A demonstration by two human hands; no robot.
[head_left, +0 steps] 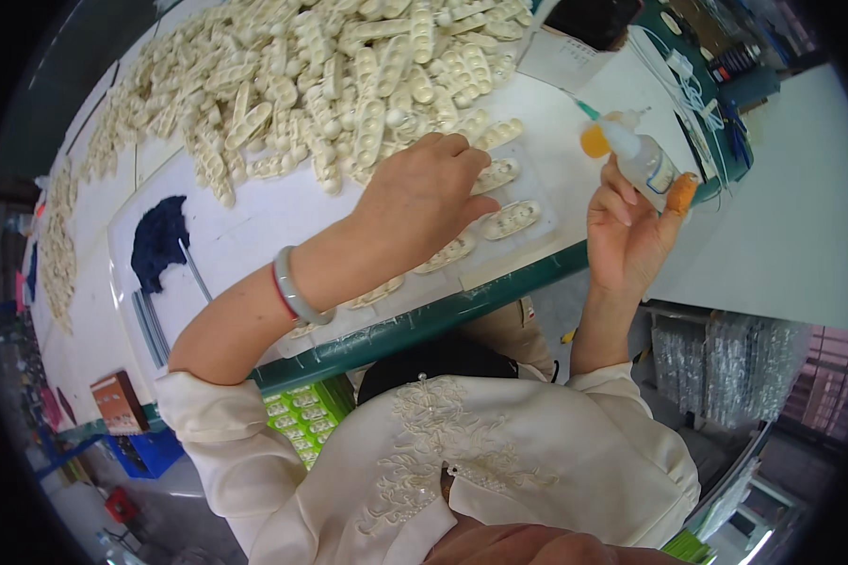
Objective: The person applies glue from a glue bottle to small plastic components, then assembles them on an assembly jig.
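Note:
My left hand (424, 193) is over several cream pea-pod-shaped pieces laid in rows on a white sheet. Its fingers are bent, their tips hidden from view, and its thumb lies between a nearby pod piece (497, 174) and another pod piece (511, 219). Whatever the fingers hold, if anything, is out of sight. Raised to the right of the sheet, my right hand (627, 221) grips a clear glue bottle (648, 168), tilted, with a green needle tip and an orange-yellow part by its neck. An orange cover (682, 193) wraps one of that hand's digits.
A large heap of cream pod pieces (349, 80) spreads over the far table. Dark blue cloth (158, 243) and thin grey rods (149, 325) lie at left. A phone (594, 21) and white cables (688, 80) sit far right. The table's green edge (424, 315) runs before me.

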